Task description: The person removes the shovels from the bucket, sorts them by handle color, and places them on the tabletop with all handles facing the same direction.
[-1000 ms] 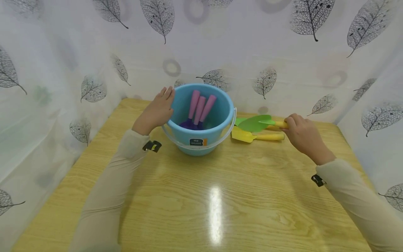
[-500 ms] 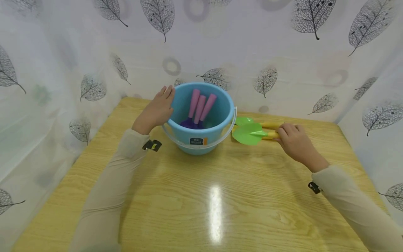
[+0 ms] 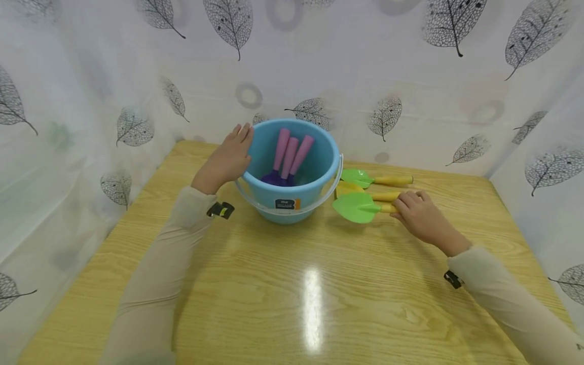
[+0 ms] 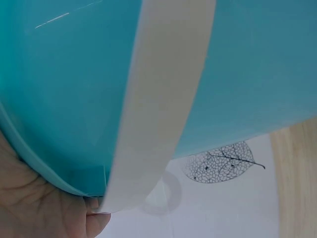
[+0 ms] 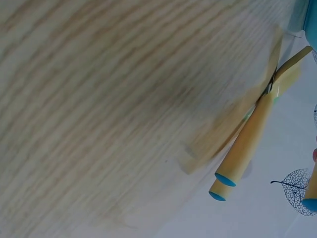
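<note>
A light-blue bucket (image 3: 294, 193) stands upright on the table with its white bail lowered at the front. My left hand (image 3: 228, 159) rests against the bucket's left rim, fingers extended; the left wrist view shows the palm (image 4: 44, 213) at the rim. Inside the bucket lean several tools with pink handles (image 3: 289, 158) and purple blades. My right hand (image 3: 422, 215) grips the yellow handle end of a green trowel (image 3: 356, 208), its blade pointing left. Just behind it lie a yellow trowel (image 3: 349, 190), partly covered, and another green trowel (image 3: 357, 177).
The wooden table (image 3: 274, 294) extends toward me in front of the bucket. A leaf-printed white sheet (image 3: 356, 76) hangs close behind and at both sides. The right wrist view catches the lying trowels' yellow handles (image 5: 247, 141) with blue ends.
My right hand has brought the green trowel toward me and slightly left, uncovering the two trowels lying behind. The left hand and the bucket have stayed in place.
</note>
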`<state>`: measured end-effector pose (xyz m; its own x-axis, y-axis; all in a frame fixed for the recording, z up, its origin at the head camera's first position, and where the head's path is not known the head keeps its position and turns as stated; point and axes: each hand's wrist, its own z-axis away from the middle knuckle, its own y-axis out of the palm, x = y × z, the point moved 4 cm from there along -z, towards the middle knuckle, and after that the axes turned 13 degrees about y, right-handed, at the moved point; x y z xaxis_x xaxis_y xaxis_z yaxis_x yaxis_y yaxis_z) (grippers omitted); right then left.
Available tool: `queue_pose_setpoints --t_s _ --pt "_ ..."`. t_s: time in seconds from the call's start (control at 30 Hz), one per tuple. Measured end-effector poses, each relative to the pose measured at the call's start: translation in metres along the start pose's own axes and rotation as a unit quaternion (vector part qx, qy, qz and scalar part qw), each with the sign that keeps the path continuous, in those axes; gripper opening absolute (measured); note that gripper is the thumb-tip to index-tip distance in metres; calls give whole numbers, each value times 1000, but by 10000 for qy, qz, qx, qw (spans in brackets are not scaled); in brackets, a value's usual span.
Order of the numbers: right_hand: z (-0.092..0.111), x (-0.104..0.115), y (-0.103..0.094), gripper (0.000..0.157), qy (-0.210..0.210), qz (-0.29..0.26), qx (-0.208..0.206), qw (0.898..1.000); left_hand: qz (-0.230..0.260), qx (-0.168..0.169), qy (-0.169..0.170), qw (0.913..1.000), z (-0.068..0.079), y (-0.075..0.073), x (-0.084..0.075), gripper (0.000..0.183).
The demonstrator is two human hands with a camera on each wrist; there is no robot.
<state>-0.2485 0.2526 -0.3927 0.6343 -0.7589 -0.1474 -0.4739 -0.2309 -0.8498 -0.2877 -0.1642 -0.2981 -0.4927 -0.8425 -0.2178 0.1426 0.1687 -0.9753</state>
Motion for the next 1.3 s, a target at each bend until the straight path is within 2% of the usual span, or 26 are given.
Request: queue_pose_setpoints --t_s 0.27,0.53,0.97,1.3 --pt "7 3 7 50 -75 -213 434 9988 -24 -24 11 10000 0 -1 -1 62" --pt "12 2 16 20 62 -358 874 9955 -18 -19 -12 10000 1 -1 -2 62" --pt "14 5 22 21 -54 -212 1060 9941 -34 -4 12 10000 2 -3 -4 62" --pt "15 2 25 20 130 -124 1290 9915 6 -14 24 10000 1 -2 -4 62"
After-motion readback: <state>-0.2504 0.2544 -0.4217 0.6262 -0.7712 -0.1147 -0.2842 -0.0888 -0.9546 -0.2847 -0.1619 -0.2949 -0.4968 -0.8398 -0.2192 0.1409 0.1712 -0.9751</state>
